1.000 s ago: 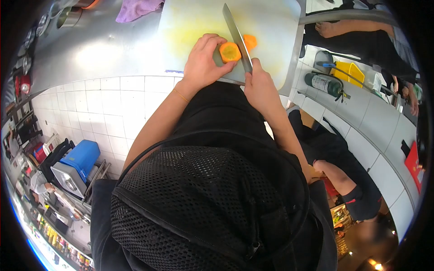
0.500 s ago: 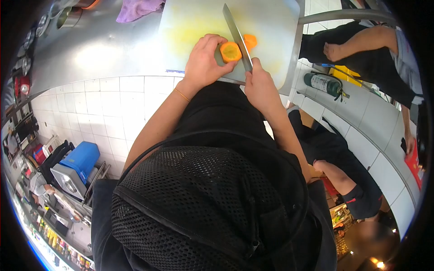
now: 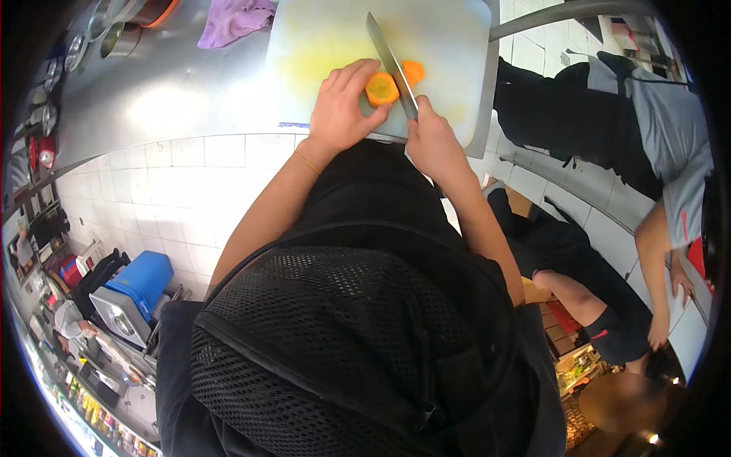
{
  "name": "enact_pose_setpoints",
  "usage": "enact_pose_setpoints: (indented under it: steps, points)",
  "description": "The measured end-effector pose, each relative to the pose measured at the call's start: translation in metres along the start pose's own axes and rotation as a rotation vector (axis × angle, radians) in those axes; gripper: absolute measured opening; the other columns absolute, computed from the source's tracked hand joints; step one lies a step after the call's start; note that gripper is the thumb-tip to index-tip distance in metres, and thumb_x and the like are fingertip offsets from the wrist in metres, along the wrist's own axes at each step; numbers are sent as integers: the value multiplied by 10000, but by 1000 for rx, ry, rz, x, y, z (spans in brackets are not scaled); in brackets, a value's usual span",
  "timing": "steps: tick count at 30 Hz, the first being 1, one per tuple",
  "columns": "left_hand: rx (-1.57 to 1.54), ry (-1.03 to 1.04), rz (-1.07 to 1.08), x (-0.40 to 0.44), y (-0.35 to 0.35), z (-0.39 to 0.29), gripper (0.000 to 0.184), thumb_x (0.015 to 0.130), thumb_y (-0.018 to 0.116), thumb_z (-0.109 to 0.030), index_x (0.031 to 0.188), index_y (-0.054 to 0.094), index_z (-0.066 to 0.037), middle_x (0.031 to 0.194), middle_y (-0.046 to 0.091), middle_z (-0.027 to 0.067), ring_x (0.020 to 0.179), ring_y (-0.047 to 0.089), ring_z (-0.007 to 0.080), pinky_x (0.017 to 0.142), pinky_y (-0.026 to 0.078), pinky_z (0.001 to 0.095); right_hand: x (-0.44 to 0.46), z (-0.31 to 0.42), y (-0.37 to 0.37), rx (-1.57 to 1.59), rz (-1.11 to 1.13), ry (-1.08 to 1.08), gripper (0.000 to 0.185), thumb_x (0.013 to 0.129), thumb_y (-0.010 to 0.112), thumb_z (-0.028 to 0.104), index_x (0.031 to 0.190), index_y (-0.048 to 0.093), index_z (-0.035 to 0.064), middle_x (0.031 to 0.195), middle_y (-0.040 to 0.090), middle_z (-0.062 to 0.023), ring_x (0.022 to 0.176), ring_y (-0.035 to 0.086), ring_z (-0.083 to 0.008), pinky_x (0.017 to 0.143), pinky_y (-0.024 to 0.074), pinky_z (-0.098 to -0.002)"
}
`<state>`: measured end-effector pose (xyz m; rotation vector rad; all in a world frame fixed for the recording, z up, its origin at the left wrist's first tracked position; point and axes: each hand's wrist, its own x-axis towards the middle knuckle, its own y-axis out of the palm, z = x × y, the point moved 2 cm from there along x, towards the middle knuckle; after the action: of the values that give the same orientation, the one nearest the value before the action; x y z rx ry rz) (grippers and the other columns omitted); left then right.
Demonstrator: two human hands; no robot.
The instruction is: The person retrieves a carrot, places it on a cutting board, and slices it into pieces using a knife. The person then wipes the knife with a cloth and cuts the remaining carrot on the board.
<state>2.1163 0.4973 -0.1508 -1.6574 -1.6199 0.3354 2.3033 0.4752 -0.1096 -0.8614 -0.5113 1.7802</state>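
Presently, a carrot piece [image 3: 381, 90] sits on the cutting board [image 3: 312, 38], its round cut face, with a yellowish core, turned up toward the camera. The left hand [image 3: 343, 110] grasps it, fingers along its far left side and thumb around its near side. The right hand [image 3: 436, 145] is closed about the handle of a knife [image 3: 391, 65], whose blade runs away from the person, tip leaning slightly left. The blade stands just right of the carrot piece; whether its edge touches the board cannot be told. Directly beyond the blade lies a carrot offcut [image 3: 413, 72].

Regarding edges, both hands work close to the board's near edge, with the person's body just below it. Room for moving extends left of the left hand across yellow-stained board surface, and right of the knife to the board's right edge. The steel counter [image 3: 190, 99] continues leftward, bearing a purple cloth [image 3: 234, 21] near the board.

Regarding containers, a metal pot [image 3: 120, 39] stands at the counter's far left; its contents cannot be made out. A blue bin [image 3: 145, 276] stands lower left, its interior hidden. A co-worker in a grey shirt [image 3: 670, 114] occupies the right side.
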Motion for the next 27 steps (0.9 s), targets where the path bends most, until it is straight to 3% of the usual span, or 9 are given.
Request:
enact_pose_setpoints:
  steps: [2, 8, 13, 16, 19, 23, 25, 26, 27]
  points:
    - [-2, 72, 1, 2, -1, -1, 583, 812, 827, -244, 1333, 647, -54, 1239, 699, 130, 1143, 634, 346, 1015, 495, 449, 0, -1, -1, 7, -9, -26, 273, 985, 572, 34, 1225, 474, -52, 865, 672, -342, 876, 663, -549, 768, 499, -630]
    - [52, -2, -18, 6, -2, 7, 555, 817, 815, -271, 1306, 652, -65, 1278, 694, 107, 1154, 630, 324, 994, 482, 444, -31, -14, -1, -30, 16, 0, 263, 1004, 548, 60, 1231, 484, -57, 885, 672, -359, 908, 660, -560, 806, 502, -624]
    - [189, -184, -147, 13, -29, 34, 504, 790, 845, -228, 1222, 660, -44, 1155, 688, 139, 1085, 632, 358, 954, 503, 472, -59, -22, -15, 43, 115, 122, 320, 1007, 563, 87, 1276, 508, -76, 966, 670, -392, 982, 659, -561, 861, 510, -597]
    - [209, -225, -125, 0, -19, 30, 625, 751, 913, -375, 1186, 634, -21, 1095, 657, 145, 1056, 615, 365, 943, 483, 476, -43, -32, -16, 83, 47, 30, 311, 1007, 569, 91, 1266, 524, -75, 988, 674, -388, 1000, 657, -560, 876, 510, -591]
    - [183, -261, -63, -16, -12, 16, 787, 672, 955, -504, 1177, 602, -15, 1061, 620, 146, 1046, 588, 374, 936, 464, 476, -23, -21, -22, 57, 26, 113, 313, 1009, 566, 94, 1270, 520, -71, 986, 678, -381, 997, 658, -561, 882, 510, -587]
    - [-24, -191, -83, -19, -22, 18, 791, 705, 956, -421, 1273, 591, -10, 1193, 636, 179, 1145, 590, 385, 981, 467, 484, -28, 11, -38, 14, 48, 92, 297, 1030, 550, 106, 1288, 507, -35, 946, 686, -358, 960, 663, -552, 851, 500, -610]
    - [-20, 4, 47, -16, -26, 20, 750, 738, 936, -319, 1342, 590, -39, 1305, 647, 162, 1198, 595, 383, 1029, 468, 483, -31, 12, -29, -1, 63, 84, 285, 1036, 550, 112, 1282, 507, -25, 928, 687, -350, 942, 663, -551, 837, 497, -615]
    - [-31, -37, 90, -15, -29, 18, 641, 768, 897, -179, 1337, 634, -43, 1307, 673, 147, 1191, 610, 368, 1041, 489, 447, -31, 12, -26, -16, 67, 70, 273, 1042, 550, 118, 1276, 507, -15, 911, 688, -342, 923, 664, -550, 823, 495, -619]
    - [-31, -45, 89, -16, -29, 17, 641, 768, 897, -179, 1337, 634, -43, 1307, 673, 147, 1191, 610, 368, 1041, 489, 447, -33, 5, -21, -19, 75, 69, 273, 1042, 550, 118, 1276, 507, -15, 911, 688, -342, 923, 664, -550, 823, 495, -619]
